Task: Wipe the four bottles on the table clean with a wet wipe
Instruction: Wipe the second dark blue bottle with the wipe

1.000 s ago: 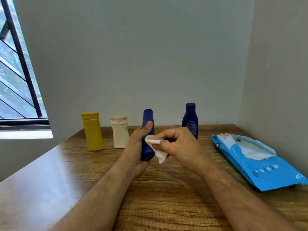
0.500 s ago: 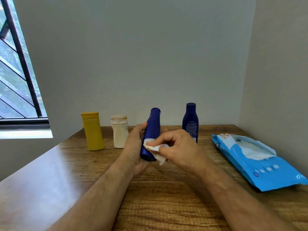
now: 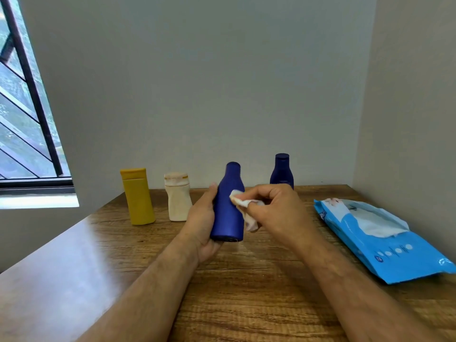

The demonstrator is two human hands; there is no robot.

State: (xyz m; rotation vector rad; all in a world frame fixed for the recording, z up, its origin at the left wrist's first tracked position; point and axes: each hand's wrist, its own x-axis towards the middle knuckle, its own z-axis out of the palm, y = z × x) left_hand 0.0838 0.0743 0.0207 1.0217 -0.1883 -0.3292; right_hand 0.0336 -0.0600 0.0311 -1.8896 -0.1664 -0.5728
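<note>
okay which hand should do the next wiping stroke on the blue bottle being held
The right hand. It already pinches the white wet wipe against the side of the matte blue plastic bottle, while the left hand grips that bottle from behind and is needed to steady it.

Bare forearms, no sleeves; left hand point(image 3: 201, 223), right hand point(image 3: 278, 213) ungloved.
</note>
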